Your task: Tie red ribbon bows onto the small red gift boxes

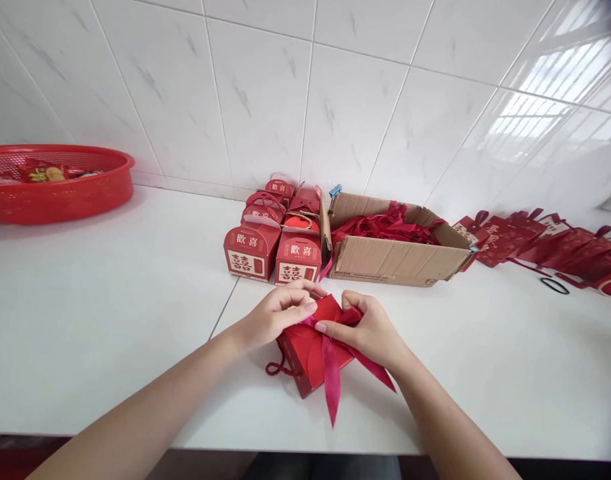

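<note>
A red gift box [305, 363] lies on the white table in front of me, with a dark red cord handle sticking out on its left. Across its top runs a crimson ribbon [331, 380], whose two tails hang over the near side and to the right. My left hand [285, 312] pinches the ribbon at the box's upper left, thumb against curled fingers. From the right, my right hand [362, 330] closes on the ribbon near its knot, thumb on top. The knot itself is partly covered by my fingers.
Behind the gift box stand several small red candy boxes [251, 243] with handles. Beside them is a cardboard box [400, 257] full of red ribbons. A red plastic basket [60, 200] with packets sits far left. Red paper bags [515, 233] and a black ring [554, 286] lie right.
</note>
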Demonstrator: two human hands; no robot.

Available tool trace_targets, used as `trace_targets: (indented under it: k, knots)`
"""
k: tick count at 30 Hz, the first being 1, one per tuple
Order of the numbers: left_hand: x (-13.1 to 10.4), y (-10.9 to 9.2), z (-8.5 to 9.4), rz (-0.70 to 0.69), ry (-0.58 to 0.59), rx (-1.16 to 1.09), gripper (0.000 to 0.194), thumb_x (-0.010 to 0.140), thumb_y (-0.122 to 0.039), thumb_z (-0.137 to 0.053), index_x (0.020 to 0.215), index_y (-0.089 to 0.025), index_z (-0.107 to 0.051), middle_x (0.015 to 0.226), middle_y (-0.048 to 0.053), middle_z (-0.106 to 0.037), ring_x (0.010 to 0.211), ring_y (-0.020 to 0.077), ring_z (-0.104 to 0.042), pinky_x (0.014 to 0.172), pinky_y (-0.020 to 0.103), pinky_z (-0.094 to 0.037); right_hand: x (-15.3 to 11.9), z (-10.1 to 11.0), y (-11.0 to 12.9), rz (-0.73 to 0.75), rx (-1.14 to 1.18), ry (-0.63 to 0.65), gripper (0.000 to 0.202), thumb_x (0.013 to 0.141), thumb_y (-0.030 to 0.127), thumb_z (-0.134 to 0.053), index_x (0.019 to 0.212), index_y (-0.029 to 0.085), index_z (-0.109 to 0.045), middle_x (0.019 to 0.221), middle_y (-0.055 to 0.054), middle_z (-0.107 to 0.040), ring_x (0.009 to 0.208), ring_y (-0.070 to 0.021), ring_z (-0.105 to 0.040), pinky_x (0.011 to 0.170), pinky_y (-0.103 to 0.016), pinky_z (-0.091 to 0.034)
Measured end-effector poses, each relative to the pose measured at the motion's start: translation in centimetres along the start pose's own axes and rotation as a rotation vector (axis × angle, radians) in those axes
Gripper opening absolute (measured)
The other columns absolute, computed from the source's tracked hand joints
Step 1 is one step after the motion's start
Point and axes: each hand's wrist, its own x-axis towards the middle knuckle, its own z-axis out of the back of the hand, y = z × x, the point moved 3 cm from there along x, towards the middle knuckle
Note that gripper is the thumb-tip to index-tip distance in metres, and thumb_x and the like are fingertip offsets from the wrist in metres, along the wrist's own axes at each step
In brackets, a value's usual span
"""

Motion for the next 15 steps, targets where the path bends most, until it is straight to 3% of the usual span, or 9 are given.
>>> trace_targets:
  k: [7,15]
  knots:
    - [-0.07,0.04,0.39,-0.049,-0.010,0.203,0.038,0.089,-0.042,-0.048,0.061,-0.017,-0.052,0.123,0.005,-0.053,0.112,0.0240,-0.049,0.102,0.039,-0.034,0.03,0.02,-0.14,-0.019,-0.018,0.007,0.043,0.069,0.049,-0.071,0.059,0.019,-0.042,0.060,0.004,-0.044,0.055,-0.0092,-0.039,0.049,-0.023,-0.033]
    - [-0.15,-0.55,0.71,-0.100,-0.029,0.356,0.038,0.089,-0.040,-0.048,0.059,-0.017,-0.053,0.117,0.005,-0.053,0.104,0.0222,-0.051,0.094,0.036,-0.040,0.09,0.02,-0.26,-0.028,-0.036,0.004,0.045,0.069,0.048,-0.071,0.056,0.019,-0.040,0.057,0.004,-0.042,0.052,-0.0081,-0.036,0.047,-0.022,-0.030]
